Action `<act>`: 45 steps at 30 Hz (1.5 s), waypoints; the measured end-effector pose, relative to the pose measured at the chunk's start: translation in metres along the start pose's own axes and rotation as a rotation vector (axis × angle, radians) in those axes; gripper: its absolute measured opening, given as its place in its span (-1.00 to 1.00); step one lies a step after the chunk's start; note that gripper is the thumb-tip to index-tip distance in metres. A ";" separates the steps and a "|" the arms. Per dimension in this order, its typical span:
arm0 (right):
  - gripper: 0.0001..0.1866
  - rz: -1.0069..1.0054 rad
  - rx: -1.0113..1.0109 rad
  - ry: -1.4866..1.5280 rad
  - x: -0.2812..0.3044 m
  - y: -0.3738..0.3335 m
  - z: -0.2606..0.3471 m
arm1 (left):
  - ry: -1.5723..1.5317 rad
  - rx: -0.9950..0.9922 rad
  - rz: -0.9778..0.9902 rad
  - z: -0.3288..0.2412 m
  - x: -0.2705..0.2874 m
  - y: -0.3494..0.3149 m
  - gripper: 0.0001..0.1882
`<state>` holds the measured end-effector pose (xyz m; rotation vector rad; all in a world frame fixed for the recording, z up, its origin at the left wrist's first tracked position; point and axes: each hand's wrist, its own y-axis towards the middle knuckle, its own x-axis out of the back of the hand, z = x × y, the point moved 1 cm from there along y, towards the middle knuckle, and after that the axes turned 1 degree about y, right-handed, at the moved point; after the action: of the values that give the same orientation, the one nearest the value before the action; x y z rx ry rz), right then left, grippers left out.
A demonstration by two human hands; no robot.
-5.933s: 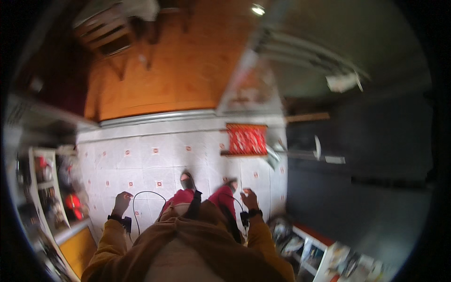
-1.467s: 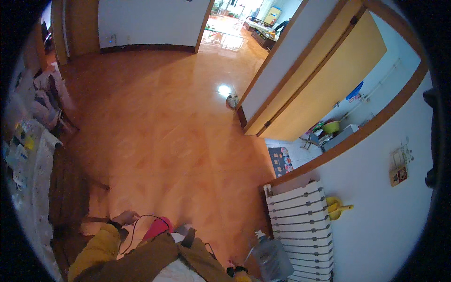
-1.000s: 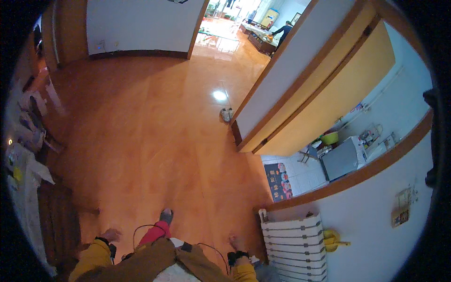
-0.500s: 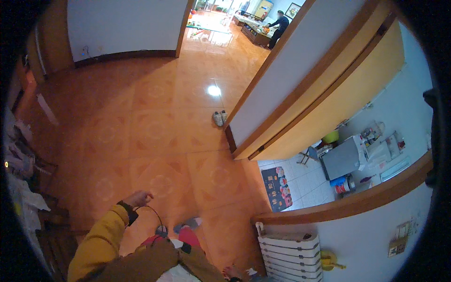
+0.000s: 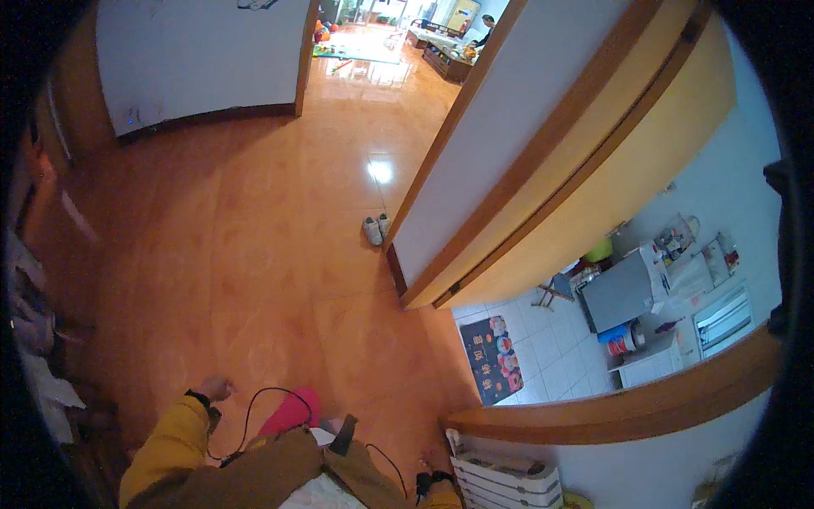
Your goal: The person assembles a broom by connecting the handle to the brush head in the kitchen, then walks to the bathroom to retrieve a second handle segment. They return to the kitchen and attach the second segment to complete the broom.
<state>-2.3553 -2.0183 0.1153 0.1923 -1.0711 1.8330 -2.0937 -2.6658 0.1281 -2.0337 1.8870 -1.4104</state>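
My left hand (image 5: 219, 388) hangs over the tiled floor at the lower left, below a mustard-yellow sleeve (image 5: 165, 441) with a black band at the wrist. Its fingers are loosely bent and apart, and nothing shows in them. A thin black cable (image 5: 254, 407) loops from near that wrist toward my body. At the lower edge my right hand (image 5: 436, 459) is beside the white radiator (image 5: 509, 479); its fingers are too dim and small to read. Another black cable (image 5: 392, 462) runs to the right wrist band. My pink-clad leg (image 5: 292, 411) is forward between the hands.
A pair of shoes (image 5: 374, 228) stands by the wall corner ahead. To the right, a doorway leads onto white tiles with a dark mat (image 5: 490, 360), a folding stool (image 5: 554, 290) and a grey cabinet (image 5: 621, 289). Cluttered furniture lines the left. A person (image 5: 485, 32) is in the far room.
The view has moved forward and turned slightly right. My left hand has swung down and left, my right hand shows more, and the pink leg has come forward.
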 end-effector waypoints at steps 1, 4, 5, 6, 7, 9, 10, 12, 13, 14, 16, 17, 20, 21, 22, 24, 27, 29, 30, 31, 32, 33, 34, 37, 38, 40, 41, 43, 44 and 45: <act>-0.66 -0.012 0.025 0.001 0.005 0.010 0.012 | -0.015 0.134 0.062 -0.003 0.002 0.003 -0.82; -0.66 -0.048 0.121 -0.035 0.021 0.036 0.046 | 0.026 0.217 0.093 -0.034 0.017 0.012 -0.83; -0.67 -0.070 0.164 -0.061 0.025 0.044 0.056 | 0.009 0.263 0.128 -0.046 0.022 0.020 -0.84; -0.67 -0.094 0.196 -0.085 0.028 0.048 0.065 | 0.006 0.307 0.169 -0.054 0.031 0.027 -0.84; -0.67 -0.114 0.211 -0.095 0.030 0.052 0.073 | -0.048 0.297 0.138 -0.062 0.040 0.041 -0.85; -0.67 -0.137 0.180 -0.079 0.032 0.051 0.080 | -0.165 0.298 0.101 -0.072 0.034 0.069 -0.84; -0.67 -0.152 0.152 -0.055 0.032 0.047 0.082 | -0.258 0.277 0.184 -0.072 0.033 0.081 -0.83; -0.68 -0.181 0.087 0.012 0.032 0.037 0.084 | -0.450 0.238 0.320 -0.074 0.040 0.125 -0.80; -0.68 -0.197 0.046 0.068 0.031 0.032 0.084 | -0.547 0.222 0.368 -0.075 0.044 0.145 -0.78; -0.68 -0.212 -0.005 0.151 0.030 0.026 0.083 | -0.579 0.087 0.367 -0.079 0.046 0.161 -0.78; -0.70 -0.232 -0.126 0.448 0.027 0.023 0.077 | -0.659 -0.195 0.364 -0.102 0.055 0.217 -0.77; -0.71 -0.248 -0.190 0.626 0.024 0.023 0.068 | -0.435 -0.214 0.345 -0.119 0.054 0.243 -0.78; -0.75 -0.257 -0.389 0.706 0.017 0.035 0.028 | -0.249 -0.137 0.371 -0.193 0.057 0.330 -0.83; -0.75 -0.240 -0.408 0.675 0.016 0.039 0.007 | -0.480 -0.022 0.431 -0.225 0.047 0.352 -0.85; -0.75 -0.190 -0.449 0.881 0.012 0.033 -0.015 | -0.710 0.113 0.487 -0.251 0.035 0.356 -0.87; -0.74 -0.113 -0.371 1.278 0.017 0.051 -0.054 | -0.132 -0.225 0.408 -0.312 0.015 0.363 -0.89; -0.71 -0.098 -0.288 1.695 0.041 0.081 -0.078 | -0.172 -0.357 0.546 -0.409 -0.019 0.375 -0.75; -0.67 -0.323 -0.340 1.054 0.065 0.093 -0.071 | -0.044 -0.317 0.642 -0.461 -0.037 0.376 -0.69; -0.63 -0.420 -0.292 0.726 0.091 0.104 -0.067 | 0.234 -0.324 0.622 -0.484 -0.048 0.378 -0.69; -0.65 -0.409 -0.343 0.709 0.124 0.118 -0.067 | 0.495 -0.353 0.590 -0.508 -0.057 0.387 -0.69; -0.65 -0.384 -0.337 0.699 0.154 0.128 -0.066 | 0.423 -0.333 0.574 -0.528 -0.063 0.394 -0.73; -0.65 -0.363 -0.337 0.642 0.178 0.136 -0.065 | 0.339 -0.322 0.564 -0.539 -0.067 0.396 -0.76; -0.64 -0.342 -0.336 0.585 0.202 0.144 -0.065 | 0.237 -0.329 0.550 -0.547 -0.071 0.399 -0.78; -0.63 -0.392 -0.277 0.347 0.274 0.183 -0.067 | -0.333 -0.197 0.604 -0.562 -0.075 0.420 -0.79; -0.63 -0.473 -0.214 0.329 0.293 0.198 -0.064 | -0.250 -0.142 0.628 -0.564 -0.073 0.429 -0.76; -0.63 -0.524 -0.170 0.354 0.328 0.232 -0.056 | -0.065 -0.042 0.655 -0.569 -0.066 0.451 -0.65; -0.63 -0.496 -0.192 0.398 0.343 0.246 -0.053 | -0.184 0.007 0.719 -0.572 -0.064 0.459 -0.66; -0.63 -0.507 -0.175 0.406 0.373 0.274 -0.048 | -0.344 0.154 0.781 -0.582 -0.063 0.477 -0.68; -0.63 -0.547 -0.143 0.372 0.384 0.289 -0.045 | -0.348 -0.011 0.807 -0.587 -0.067 0.482 -0.75; -0.63 -0.572 -0.169 0.332 0.398 0.301 -0.045 | -0.310 -0.131 0.795 -0.597 -0.077 0.492 -0.81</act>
<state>-2.7882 -1.7661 0.1289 0.0769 -0.8225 1.2035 -2.8301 -2.4170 0.1553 -1.1750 2.2720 -0.7383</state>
